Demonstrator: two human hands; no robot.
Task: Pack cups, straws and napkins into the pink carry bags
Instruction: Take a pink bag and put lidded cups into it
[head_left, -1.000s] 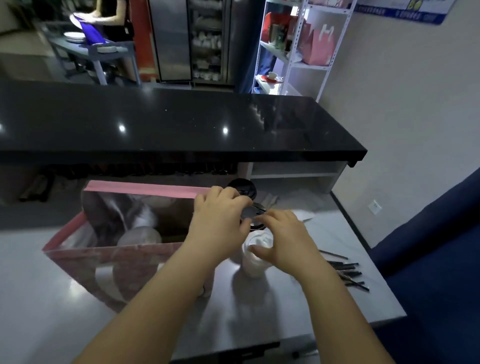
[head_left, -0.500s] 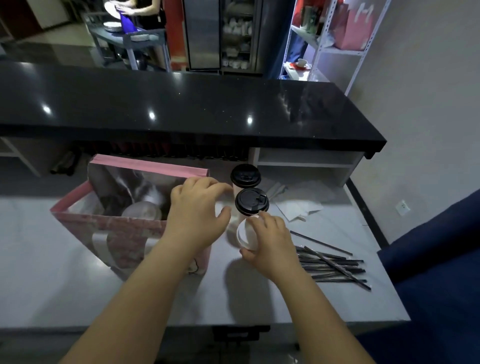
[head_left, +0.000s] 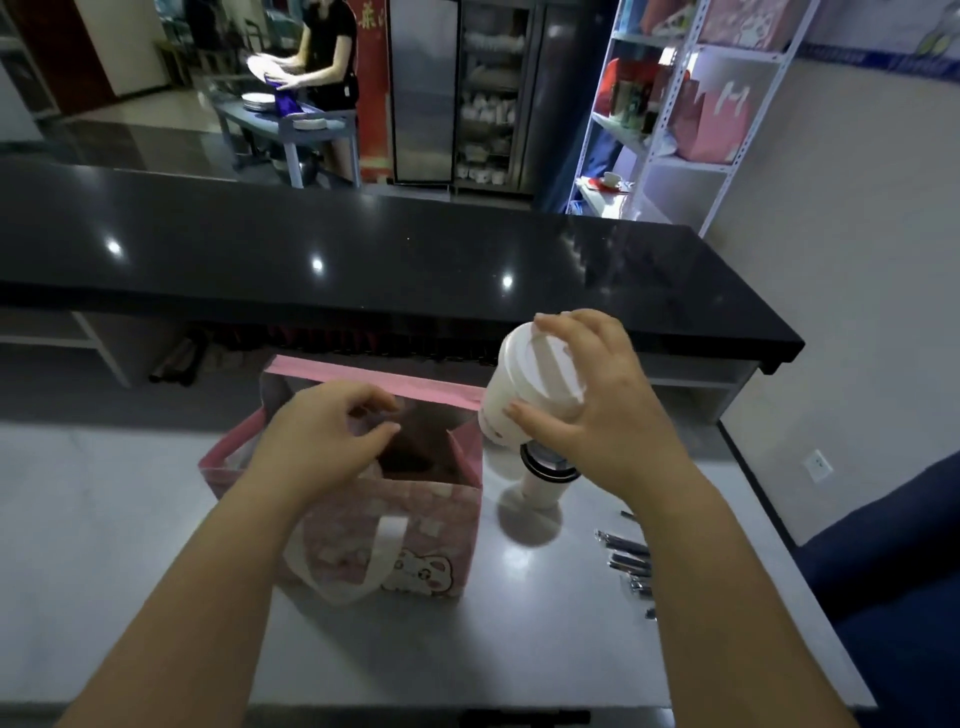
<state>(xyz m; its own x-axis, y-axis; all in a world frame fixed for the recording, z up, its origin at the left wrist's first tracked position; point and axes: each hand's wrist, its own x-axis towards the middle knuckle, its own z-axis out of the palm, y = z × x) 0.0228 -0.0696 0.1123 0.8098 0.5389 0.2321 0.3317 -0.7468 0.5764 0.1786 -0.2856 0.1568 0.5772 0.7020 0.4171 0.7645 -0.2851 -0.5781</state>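
Cup, white-lidded, poised for bagging
Right hand grips it at the pink carry bag's two o'clock; left hand curls over the mouth, likely spreading it, grip unclear.

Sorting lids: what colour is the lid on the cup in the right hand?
White; the lid shows best in the head view.
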